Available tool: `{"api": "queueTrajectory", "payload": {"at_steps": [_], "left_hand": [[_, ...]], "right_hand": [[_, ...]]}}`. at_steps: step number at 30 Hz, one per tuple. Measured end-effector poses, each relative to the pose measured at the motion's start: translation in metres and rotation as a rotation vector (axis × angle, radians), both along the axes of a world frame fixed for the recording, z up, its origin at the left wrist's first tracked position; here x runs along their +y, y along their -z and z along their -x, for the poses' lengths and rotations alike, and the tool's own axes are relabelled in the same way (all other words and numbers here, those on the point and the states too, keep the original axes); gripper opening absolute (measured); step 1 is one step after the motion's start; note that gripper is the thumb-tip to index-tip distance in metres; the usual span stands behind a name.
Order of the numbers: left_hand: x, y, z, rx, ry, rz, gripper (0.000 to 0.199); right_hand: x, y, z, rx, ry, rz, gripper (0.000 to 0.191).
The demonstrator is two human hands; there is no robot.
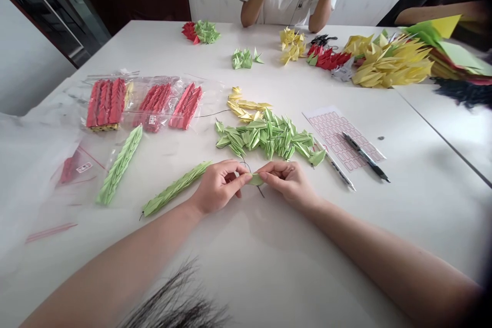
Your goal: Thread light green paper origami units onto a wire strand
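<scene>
At the left of the worktop (238,246), red folded paper units (105,103) are packed in clear plastic bags (134,87), apparently so that their rows stay bundled. A strung column of green paper units (119,165) is laid just to the right of the bags, and a second strung column (175,188) lies beside the left grip (219,187), seemingly placed close to the hands for that reason. Near the front of the worktop's middle, a small green paper unit (255,179) is clamped between the left grip and the right grip (288,182), held from both sides, which appears to steady it on a black thread (246,166). A heap of loose green paper units (265,136) is kept just beyond the hands, within easy reach. Further right, a sheet of printed labels (342,136) is partly crossed by a black pen (365,156).
</scene>
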State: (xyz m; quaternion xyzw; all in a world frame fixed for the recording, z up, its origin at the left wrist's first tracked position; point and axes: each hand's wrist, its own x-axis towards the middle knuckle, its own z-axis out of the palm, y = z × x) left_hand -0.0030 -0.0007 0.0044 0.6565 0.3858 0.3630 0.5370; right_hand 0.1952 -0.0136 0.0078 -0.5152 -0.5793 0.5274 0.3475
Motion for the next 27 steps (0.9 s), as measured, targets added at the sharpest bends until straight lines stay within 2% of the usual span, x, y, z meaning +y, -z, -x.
{"api": "queueTrajectory", "payload": {"at_steps": [10,18,23,27], "left_hand": [[-0.0010,-0.0014,-0.0019,0.042,-0.019,-0.030,0.018],[0.0024,-0.0014,-0.0003,-0.061,-0.128,0.122,0.027],[0.0014,-0.0026,0.0002,-0.023,-0.101,0.130,0.028],[0.0011,-0.0035,0.0003,-0.021,-0.067,0.129,0.027]], "right_hand": [[-0.0017,-0.0026,0.0032,-0.031,-0.014,0.005,0.047],[-0.0010,-0.0022,0.0023,0.046,-0.025,0.052,0.049],[-0.0021,-0.0013,0.0048,0.010,0.019,-0.024,0.053],[-0.0026,-0.0015,0.0047,0.063,0.045,0.010,0.049]]}}
